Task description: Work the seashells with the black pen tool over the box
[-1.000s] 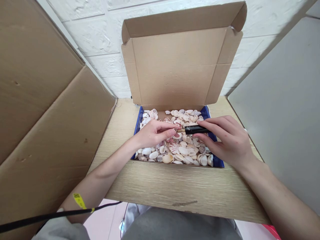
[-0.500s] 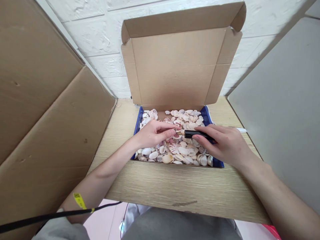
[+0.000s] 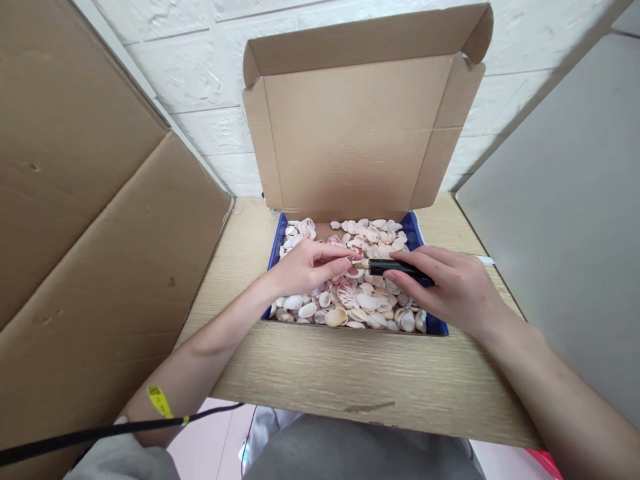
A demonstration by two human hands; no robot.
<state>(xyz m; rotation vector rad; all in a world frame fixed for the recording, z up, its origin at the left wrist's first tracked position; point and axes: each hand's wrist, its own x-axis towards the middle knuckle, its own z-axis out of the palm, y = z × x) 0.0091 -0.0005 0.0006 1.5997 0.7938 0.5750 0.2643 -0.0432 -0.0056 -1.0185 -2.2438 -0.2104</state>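
Note:
An open cardboard box [image 3: 276, 243] with blue sides sits on the wooden table and holds several small seashells [image 3: 367, 303], white, cream and pink. My left hand [image 3: 307, 267] hovers over the shells with thumb and fingers pinched on a small shell at its fingertips. My right hand [image 3: 447, 287] grips a slim black tool [image 3: 393, 267] with a gold metal tip. That tip points left and meets the shell pinched in my left hand.
The box lid [image 3: 360, 127] stands upright at the back against a white brick wall. Large cardboard sheets [image 3: 90, 200] lean at the left, a grey panel [image 3: 560, 213] at the right. A black cable [image 3: 100, 433] crosses my left forearm near the table's front edge.
My right hand has rolled its grip over the black tool and lowered slightly, bringing the tip to the shell. My left hand has stayed put.

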